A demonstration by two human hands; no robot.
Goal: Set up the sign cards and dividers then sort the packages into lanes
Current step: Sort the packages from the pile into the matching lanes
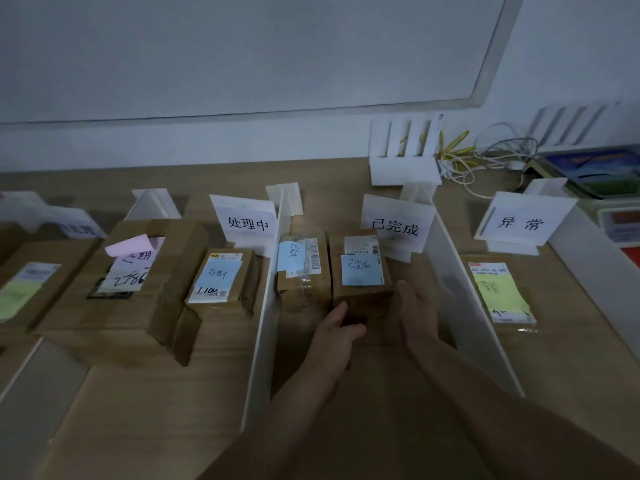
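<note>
Sign cards stand at the back of the lanes: 处理中 [247, 223], 已完成 [394, 227], 异常 [519, 223], and a blurred one at far left [74, 228]. White dividers [266, 306] [460, 296] separate the lanes. In the 已完成 lane a small brown box with a blue note [362, 271] sits beside a taped package with a blue note [301, 268]. My left hand [332, 337] touches the box's near left corner, fingers relaxed. My right hand [415, 317] lies flat with straight fingers at the box's right side.
The 处理中 lane holds a small box with a blue note [221, 277] and a large box with a pink note [128, 271]. A green-noted box [27, 289] lies far left, a green-noted flat package [498, 292] in the 异常 lane. White rack [401, 150], cables [485, 157] behind.
</note>
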